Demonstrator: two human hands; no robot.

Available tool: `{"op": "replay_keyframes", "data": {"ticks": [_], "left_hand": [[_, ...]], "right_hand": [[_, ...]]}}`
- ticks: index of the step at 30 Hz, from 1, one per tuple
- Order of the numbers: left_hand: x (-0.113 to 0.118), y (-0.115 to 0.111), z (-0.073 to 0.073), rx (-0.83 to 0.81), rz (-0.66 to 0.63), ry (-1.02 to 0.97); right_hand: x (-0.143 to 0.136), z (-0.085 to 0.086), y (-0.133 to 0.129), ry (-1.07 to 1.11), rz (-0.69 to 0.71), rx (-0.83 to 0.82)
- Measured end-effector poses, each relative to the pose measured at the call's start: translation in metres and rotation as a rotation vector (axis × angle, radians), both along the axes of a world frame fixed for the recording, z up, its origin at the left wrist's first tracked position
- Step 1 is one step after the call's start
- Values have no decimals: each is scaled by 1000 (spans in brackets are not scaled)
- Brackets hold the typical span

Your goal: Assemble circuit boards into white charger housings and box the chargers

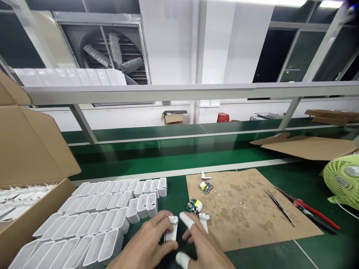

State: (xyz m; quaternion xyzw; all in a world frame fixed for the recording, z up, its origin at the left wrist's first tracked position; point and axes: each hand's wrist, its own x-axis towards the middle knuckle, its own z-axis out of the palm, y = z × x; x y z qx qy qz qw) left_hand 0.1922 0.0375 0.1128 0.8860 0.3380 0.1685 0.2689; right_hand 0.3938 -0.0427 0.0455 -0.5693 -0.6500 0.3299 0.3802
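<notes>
Between the thumb and fingers of my left hand is a small white plastic part with a raised end, partly covered by the fingers. My right hand is just to its right, thumb and fingers apart, with nothing between them. White covers sit on its thumb and a fingertip. Beyond that hand lies another white plastic part, next to a circuit board with a yellow component. A second circuit board lies farther back, with a white piece behind it.
Rows of open white plastic cases stand at left beside a cardboard box of white parts. At right, a brown cardboard sheet carries tweezers. Red-and-black-handled pliers and a green fan are farther right.
</notes>
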Motion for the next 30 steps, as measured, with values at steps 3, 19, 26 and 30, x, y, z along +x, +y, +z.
{"op": "replay_keyframes", "data": {"ticks": [3,19,26,30], "left_hand": [[22,22,23,173,50,33],[88,119,31,246,91,291],[50,119,52,349,164,328],[45,108,49,364,155,310]], "right_hand": [[27,15,3,-221,-170,167],[57,-10,27,-463,-270,106],[68,-31,30,-197,-341,191],[65,-20,25,-11,-320,132]]}}
